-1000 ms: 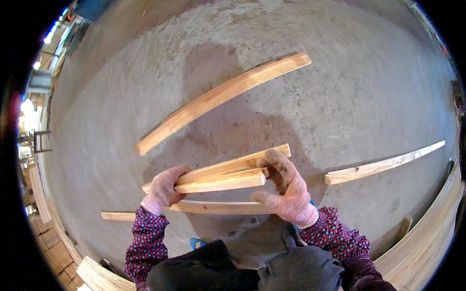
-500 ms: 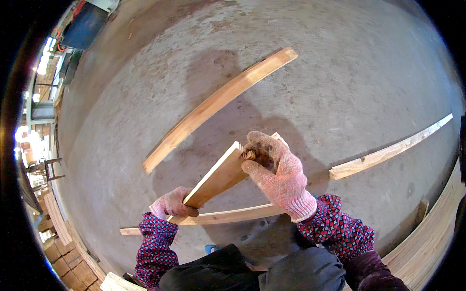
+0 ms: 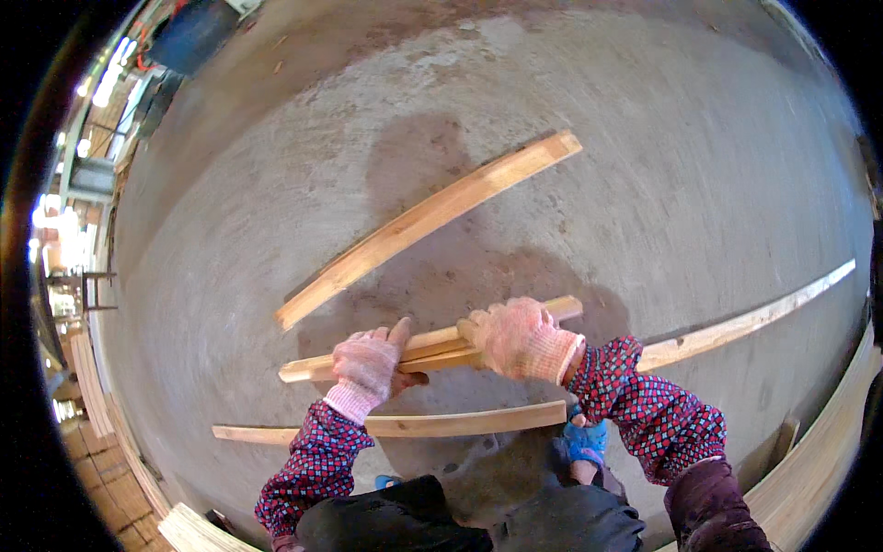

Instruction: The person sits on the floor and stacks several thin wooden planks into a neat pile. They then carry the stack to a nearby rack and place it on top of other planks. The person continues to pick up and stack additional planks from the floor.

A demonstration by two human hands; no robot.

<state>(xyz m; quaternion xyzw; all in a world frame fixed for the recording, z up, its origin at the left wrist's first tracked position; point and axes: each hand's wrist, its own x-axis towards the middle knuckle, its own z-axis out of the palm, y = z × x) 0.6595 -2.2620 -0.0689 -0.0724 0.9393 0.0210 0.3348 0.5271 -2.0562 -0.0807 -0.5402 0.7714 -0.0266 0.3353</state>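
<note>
A short wooden board [image 3: 440, 342] is in both hands, slanting slightly up to the right above the concrete floor. It shows its narrow side, with a lengthwise line along it; whether it is one piece or two I cannot tell. My left hand [image 3: 366, 361], in a pinkish work glove, is closed around it near its left end, thumb along the top. My right hand [image 3: 522, 339], gloved alike, grips it over the top near the right end. Under my arms, closer to my feet, lies a long thin wooden strip [image 3: 460, 423]. Farther off lies another wooden board [image 3: 432, 221].
A third strip [image 3: 754, 324] lies on the floor at right, partly behind my right sleeve. Stacked long boards [image 3: 819, 469] line the lower right edge, and more timber [image 3: 198, 532] is at lower left. A dark blue container [image 3: 193, 37] stands far left. My blue shoe [image 3: 587, 440] is near the strip's end.
The board has been turned from a steep tilt to nearly level and lowered. My left hand has moved right and up onto it; my right hand has come down and closed over it.
</note>
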